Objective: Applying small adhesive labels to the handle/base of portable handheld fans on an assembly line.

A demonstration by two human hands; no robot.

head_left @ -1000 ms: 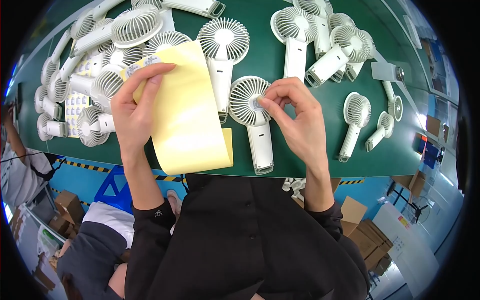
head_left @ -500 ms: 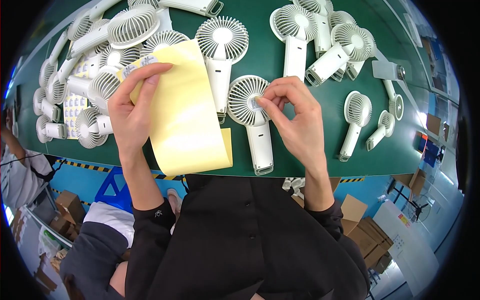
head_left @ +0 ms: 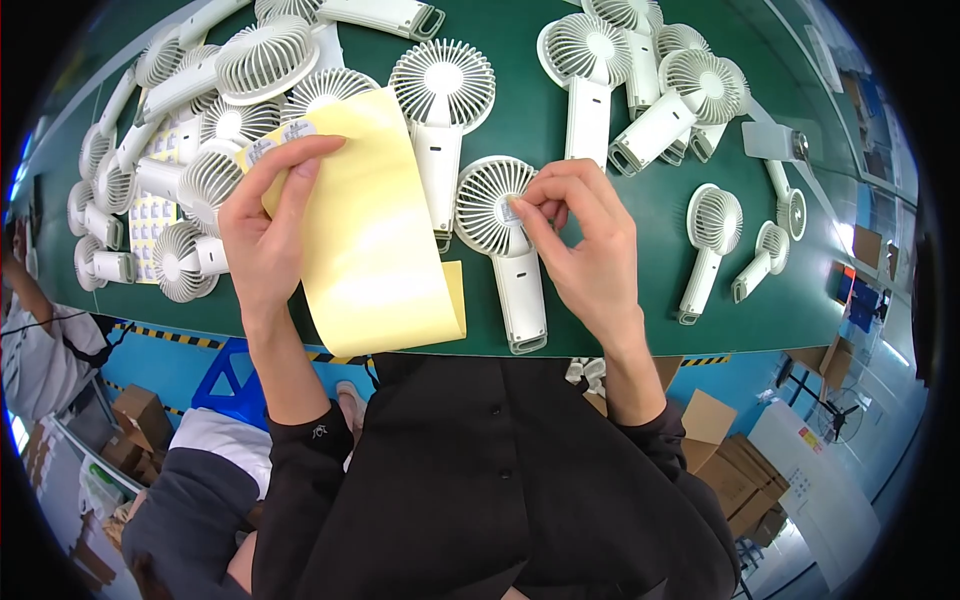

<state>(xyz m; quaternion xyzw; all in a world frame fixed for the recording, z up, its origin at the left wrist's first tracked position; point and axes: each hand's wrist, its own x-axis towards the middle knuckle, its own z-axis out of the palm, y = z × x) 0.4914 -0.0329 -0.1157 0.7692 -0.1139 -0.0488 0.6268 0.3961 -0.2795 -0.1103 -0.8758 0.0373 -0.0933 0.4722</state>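
Observation:
My left hand [head_left: 268, 225] grips a curled yellow backing sheet [head_left: 375, 235] that still carries a few round stickers near its top edge. My right hand [head_left: 585, 250] has its fingertips pinched at the hub of a white handheld fan [head_left: 505, 245] lying flat on the green table [head_left: 560, 320]. A small sticker seems to sit under those fingertips, but it is mostly hidden. The fan's handle points toward me, just right of the yellow sheet.
Many more white handheld fans lie across the table: a heap at far left [head_left: 180, 150], several at the back right [head_left: 650, 90], two at right [head_left: 712, 240]. A sticker sheet [head_left: 150, 210] lies among the left heap. Another person sits at lower left [head_left: 40, 340]. Cardboard boxes [head_left: 740, 470] stand on the floor.
Hardly anything has moved. My left hand has shifted the yellow sheet slightly, and my right hand's fingers stay pressed on the fan's hub.

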